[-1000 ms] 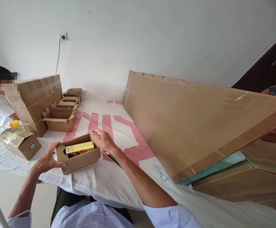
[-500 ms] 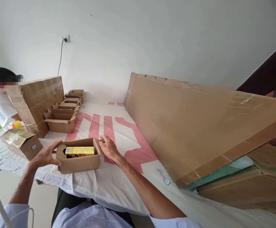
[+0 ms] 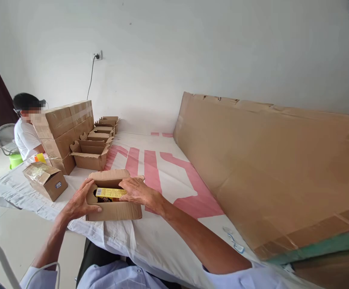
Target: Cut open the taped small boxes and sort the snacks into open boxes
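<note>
the small cardboard box (image 3: 113, 200) is lying between the two hands, on the white cloth with red letters (image 3: 150, 168), close to the near edge of it. its long axis is running from the left hand to the right hand, across the person's front. the left hand (image 3: 80, 202) is gripping the left end of the box, the thumb pressing on the front wall and the fingers curling around the corner, about half closed. the right hand (image 3: 138, 192) is resting on top of the right part of the box, fingers spread and nearly flat, touching the rim and the flap; it is not clear whether it is pinching anything. both hands are touching the box, so neither one is nearer.

the box is plain brown, shallow and open on top, with its back flap (image 3: 110, 175) standing up beyond the hands. inside it a yellow carton (image 3: 110, 192) is lying flat, its long side going the same way as the box, with something dark under it which i cannot identify.

beyond the left hand, a row of open cartons (image 3: 92, 154) and a stack of closed boxes (image 3: 61, 130) are standing, and another person (image 3: 25, 132) is sitting behind them. a big cardboard sheet (image 3: 267, 168) is leaning to the right of the right hand.
</note>
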Tool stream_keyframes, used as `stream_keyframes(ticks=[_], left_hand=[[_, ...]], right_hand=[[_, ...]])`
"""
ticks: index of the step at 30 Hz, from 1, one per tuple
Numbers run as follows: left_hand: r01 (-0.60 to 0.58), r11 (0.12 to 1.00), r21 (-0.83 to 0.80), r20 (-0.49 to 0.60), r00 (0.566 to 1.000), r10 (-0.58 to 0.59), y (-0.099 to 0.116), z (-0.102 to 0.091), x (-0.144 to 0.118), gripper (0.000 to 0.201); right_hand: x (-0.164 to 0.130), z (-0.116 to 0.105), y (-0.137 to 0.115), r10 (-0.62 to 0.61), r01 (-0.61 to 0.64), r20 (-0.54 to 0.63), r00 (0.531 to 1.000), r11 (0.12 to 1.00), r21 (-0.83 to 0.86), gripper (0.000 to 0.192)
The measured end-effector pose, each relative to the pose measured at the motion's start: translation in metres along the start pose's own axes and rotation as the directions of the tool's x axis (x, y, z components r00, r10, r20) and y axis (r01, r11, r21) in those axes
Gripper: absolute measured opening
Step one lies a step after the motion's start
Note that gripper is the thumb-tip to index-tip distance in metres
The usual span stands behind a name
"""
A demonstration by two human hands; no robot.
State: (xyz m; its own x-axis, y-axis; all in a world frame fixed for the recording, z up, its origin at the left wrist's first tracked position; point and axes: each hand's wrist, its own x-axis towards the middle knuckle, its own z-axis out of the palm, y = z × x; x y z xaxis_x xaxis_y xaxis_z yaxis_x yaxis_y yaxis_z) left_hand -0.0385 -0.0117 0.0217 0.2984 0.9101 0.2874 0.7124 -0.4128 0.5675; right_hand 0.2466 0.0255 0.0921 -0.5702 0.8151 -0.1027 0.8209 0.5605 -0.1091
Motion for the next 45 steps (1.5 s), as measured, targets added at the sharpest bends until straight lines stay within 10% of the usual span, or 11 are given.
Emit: stream_keyframes(ticks=[9, 19, 28, 45], left_hand=[[0.053, 0.998, -0.013, -0.013, 0.998, -0.053, -0.009, 0.010, -0.003, 0.121], [0.077, 0.996, -0.049, -0.006, 0.997, -0.077, -0.003, 0.007, -0.003, 0.122], [0.029, 0.998, -0.062, -0.005, 1.000, -0.030, 0.010, 0.000, 0.001, 0.115], [-0.007, 0.992, -0.126, -0.201, 0.979, -0.019, 0.015, 0.001, 0.014, 0.068]], right_hand=[[0.002, -0.005, -0.001, 0.007, -0.005, 0.096, 0.995, 1.000, -0.025, 0.015], [0.003, 0.021, 0.027, -0.100, 0.144, -0.180, 0.979, 0.956, 0.254, 0.017], [0.008, 0.032, 0.050, -0.030, 0.348, -0.442, 0.897, 0.664, 0.662, 0.029], [0.018, 0.035, 0.060, 0.206, 0.356, -0.400, 0.893, 0.219, 0.908, 0.048]])
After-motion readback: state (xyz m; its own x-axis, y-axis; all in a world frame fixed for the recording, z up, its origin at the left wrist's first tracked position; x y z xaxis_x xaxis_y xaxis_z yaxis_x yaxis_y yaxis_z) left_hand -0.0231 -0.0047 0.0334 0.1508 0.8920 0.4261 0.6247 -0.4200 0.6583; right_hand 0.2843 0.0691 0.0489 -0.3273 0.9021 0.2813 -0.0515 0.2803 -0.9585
